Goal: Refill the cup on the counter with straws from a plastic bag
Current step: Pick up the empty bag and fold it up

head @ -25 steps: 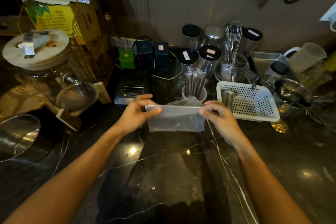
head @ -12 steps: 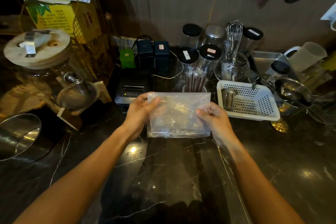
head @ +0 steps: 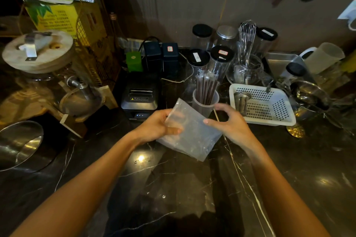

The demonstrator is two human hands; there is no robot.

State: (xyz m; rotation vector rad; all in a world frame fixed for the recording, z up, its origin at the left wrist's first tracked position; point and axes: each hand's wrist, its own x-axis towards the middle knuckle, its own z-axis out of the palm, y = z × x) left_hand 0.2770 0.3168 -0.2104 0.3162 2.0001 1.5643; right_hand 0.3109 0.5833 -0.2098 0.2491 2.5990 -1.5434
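An empty-looking, translucent plastic bag (head: 192, 136) hangs tilted just above the dark marble counter, its top corner pointing at the cup. My left hand (head: 156, 127) grips the bag's left edge, thumb on the front. My right hand (head: 231, 123) is at the bag's right side with fingers curled apart; only the thumb tip touches the plastic. Right behind the bag stands a clear cup (head: 200, 105) holding a bundle of dark brown wrapped straws (head: 207, 87) that lean slightly right.
A white perforated basket (head: 269, 119) with a metal strainer cup (head: 241, 100) sits right of the cup. A black receipt printer (head: 140, 98) is to its left. Black-lidded jars (head: 198, 59) and a whisk (head: 247, 36) line the wall. A steel bowl (head: 19, 144) lies far left.
The bag, held flat and upright between both hands before, now tilts diagonally. My right hand has loosened off its edge and opened; my left hand keeps hold.
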